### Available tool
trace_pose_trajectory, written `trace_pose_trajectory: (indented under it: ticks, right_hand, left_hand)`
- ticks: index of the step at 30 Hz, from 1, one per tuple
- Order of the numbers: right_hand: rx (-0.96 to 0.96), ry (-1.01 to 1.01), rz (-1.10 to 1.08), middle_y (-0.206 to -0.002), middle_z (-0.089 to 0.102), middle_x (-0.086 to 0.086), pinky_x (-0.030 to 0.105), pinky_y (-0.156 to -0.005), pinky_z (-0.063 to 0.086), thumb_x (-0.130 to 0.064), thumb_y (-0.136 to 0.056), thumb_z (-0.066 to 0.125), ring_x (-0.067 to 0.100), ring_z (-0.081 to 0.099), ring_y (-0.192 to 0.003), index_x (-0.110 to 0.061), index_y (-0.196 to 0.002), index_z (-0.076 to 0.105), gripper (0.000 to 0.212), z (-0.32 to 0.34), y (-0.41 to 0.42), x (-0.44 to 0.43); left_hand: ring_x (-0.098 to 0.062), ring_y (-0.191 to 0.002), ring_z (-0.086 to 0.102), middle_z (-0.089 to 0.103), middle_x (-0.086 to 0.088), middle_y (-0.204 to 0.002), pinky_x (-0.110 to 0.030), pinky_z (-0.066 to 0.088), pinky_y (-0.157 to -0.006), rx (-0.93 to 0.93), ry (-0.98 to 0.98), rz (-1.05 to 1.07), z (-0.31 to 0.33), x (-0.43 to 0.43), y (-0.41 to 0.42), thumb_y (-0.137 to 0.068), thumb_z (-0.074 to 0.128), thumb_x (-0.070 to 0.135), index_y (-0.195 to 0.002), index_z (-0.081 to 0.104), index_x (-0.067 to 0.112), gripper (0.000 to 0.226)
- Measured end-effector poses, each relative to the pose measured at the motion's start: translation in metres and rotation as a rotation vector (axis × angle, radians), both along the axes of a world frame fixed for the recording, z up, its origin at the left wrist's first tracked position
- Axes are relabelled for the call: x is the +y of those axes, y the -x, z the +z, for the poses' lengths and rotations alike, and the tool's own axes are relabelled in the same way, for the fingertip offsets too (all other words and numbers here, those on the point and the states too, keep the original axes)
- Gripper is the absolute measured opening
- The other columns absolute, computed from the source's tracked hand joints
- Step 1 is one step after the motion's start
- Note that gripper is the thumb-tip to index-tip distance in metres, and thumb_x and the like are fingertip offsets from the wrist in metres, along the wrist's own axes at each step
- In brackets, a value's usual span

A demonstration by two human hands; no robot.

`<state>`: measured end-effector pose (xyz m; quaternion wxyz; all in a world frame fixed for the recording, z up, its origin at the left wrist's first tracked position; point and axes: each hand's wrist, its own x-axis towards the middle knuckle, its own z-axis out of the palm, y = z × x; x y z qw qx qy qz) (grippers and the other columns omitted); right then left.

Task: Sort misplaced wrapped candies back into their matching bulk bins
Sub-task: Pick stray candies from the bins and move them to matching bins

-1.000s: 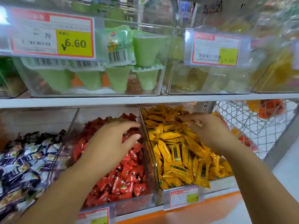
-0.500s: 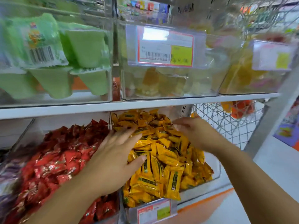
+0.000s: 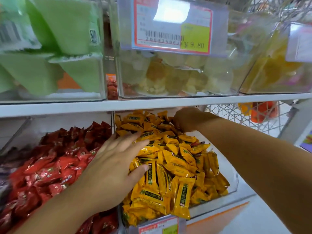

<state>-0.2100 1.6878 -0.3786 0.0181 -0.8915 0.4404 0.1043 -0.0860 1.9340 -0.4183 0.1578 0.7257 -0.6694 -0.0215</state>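
Note:
A clear bin on the lower shelf is heaped with yellow wrapped candies. To its left lies a bin of red wrapped candies. My left hand lies flat with spread fingers on the left side of the yellow heap, over the divider between the two bins. My right hand reaches into the back of the yellow bin with its fingers curled down among the candies; what they hold is hidden. One reddish wrapper shows among the yellow ones.
A white shelf edge runs just above both hands. Above it stand clear bins of green jelly cups and pale sweets, with a price tag. A wire mesh panel closes the right end.
My left hand has moved from the red bin across onto the yellow heap. My right hand has stayed at the back of the yellow bin. The camera has come closer and shifted right.

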Motion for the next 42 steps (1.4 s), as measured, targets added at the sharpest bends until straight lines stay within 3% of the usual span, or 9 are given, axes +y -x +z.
trace_pose_trajectory:
  ticks: [6,12,16,21,23,26,30,37,42]
  right_hand:
    - [-0.101,0.155,0.127,-0.117,0.063,0.003,0.027,-0.073,0.041,-0.012,-0.093,0.048,0.024,0.057,-0.111,-0.021,-0.113,0.065,0.028,-0.009,0.006,0.001]
    - [-0.456,-0.113,-0.012,-0.100,0.067,0.003,0.038,-0.087,0.050,-0.013,-0.092,0.056,0.023,0.063,-0.097,-0.016,-0.108,0.066,0.019,0.011,0.036,-0.003]
    - [-0.796,-0.365,-0.087,-0.072,0.070,-0.002,0.028,-0.062,0.048,0.003,-0.087,0.058,0.017,0.060,-0.068,-0.016,-0.085,0.067,0.021,0.022,0.050,0.019]
    - [-0.840,-0.403,0.038,-0.090,0.073,0.008,0.021,-0.061,0.055,-0.001,-0.083,0.067,0.009,0.066,-0.065,-0.009,-0.100,0.068,0.018,0.036,0.046,0.065]
    - [-0.777,-0.417,0.052,-0.091,0.073,0.012,0.030,-0.069,0.055,-0.006,-0.085,0.067,0.018,0.069,-0.077,-0.015,-0.099,0.068,0.017,0.037,0.044,0.069]
    - [-0.291,-0.060,0.112,-0.105,0.069,-0.001,0.032,-0.085,0.053,-0.021,-0.091,0.062,0.018,0.065,-0.095,-0.026,-0.099,0.070,0.013,0.040,0.052,0.055]
    - [0.103,0.002,0.154,-0.119,0.065,-0.003,0.028,-0.095,0.047,-0.010,-0.090,0.060,0.015,0.059,-0.109,-0.024,-0.114,0.069,0.029,0.030,0.066,0.045]
    - [0.021,0.082,0.176,-0.078,0.036,-0.020,0.016,-0.071,0.033,-0.025,-0.086,0.068,-0.001,0.041,-0.073,-0.030,-0.109,0.070,0.024,0.010,0.079,0.039]
    - [-0.146,0.129,0.172,-0.089,0.040,-0.010,0.026,-0.083,0.039,-0.043,-0.082,0.071,0.016,0.046,-0.096,-0.035,-0.098,0.072,0.018,0.000,0.087,0.037]
  left_hand:
    - [0.020,-0.118,-0.022,-0.020,0.041,-0.135,-0.007,-0.032,-0.091,-0.003,-0.014,0.007,0.004,0.000,0.003,-0.066,-0.007,0.075,-0.142,-0.006,0.058,0.078]
    - [0.019,-0.121,-0.016,-0.011,0.041,-0.136,-0.015,-0.020,-0.104,0.040,0.018,0.002,0.003,0.001,0.003,-0.066,-0.004,0.074,-0.145,0.005,0.054,0.082]
    - [0.025,-0.113,-0.020,-0.009,0.042,-0.136,-0.011,-0.022,-0.099,0.080,0.041,0.011,0.003,0.002,0.004,-0.066,-0.002,0.077,-0.144,0.008,0.055,0.082]
    - [0.013,-0.130,0.002,0.006,0.039,-0.139,-0.024,0.002,-0.116,0.162,0.098,0.027,0.001,0.000,0.006,-0.068,0.009,0.081,-0.146,0.017,0.050,0.084]
    - [0.004,-0.137,0.006,0.012,0.034,-0.146,-0.028,0.006,-0.118,0.173,0.096,0.044,0.001,-0.001,0.006,-0.071,0.014,0.081,-0.146,0.016,0.049,0.082]
    - [0.004,-0.136,0.004,0.013,0.027,-0.153,-0.029,0.005,-0.119,0.148,0.086,0.045,0.001,-0.001,0.007,-0.068,0.011,0.080,-0.147,0.014,0.048,0.085]
    - [0.007,-0.132,-0.001,0.008,0.026,-0.155,-0.027,-0.001,-0.117,0.128,0.053,0.055,0.003,0.000,0.008,-0.080,0.016,0.078,-0.147,0.012,0.048,0.073]
    - [0.022,-0.115,-0.009,0.003,0.036,-0.140,-0.022,-0.004,-0.111,0.113,0.057,0.035,0.005,0.001,0.007,-0.070,0.007,0.077,-0.146,0.010,0.050,0.081]
    - [0.023,-0.110,-0.012,0.001,0.037,-0.132,-0.018,-0.009,-0.105,0.137,0.059,0.037,0.007,0.002,0.008,-0.076,0.016,0.069,-0.146,0.012,0.050,0.073]
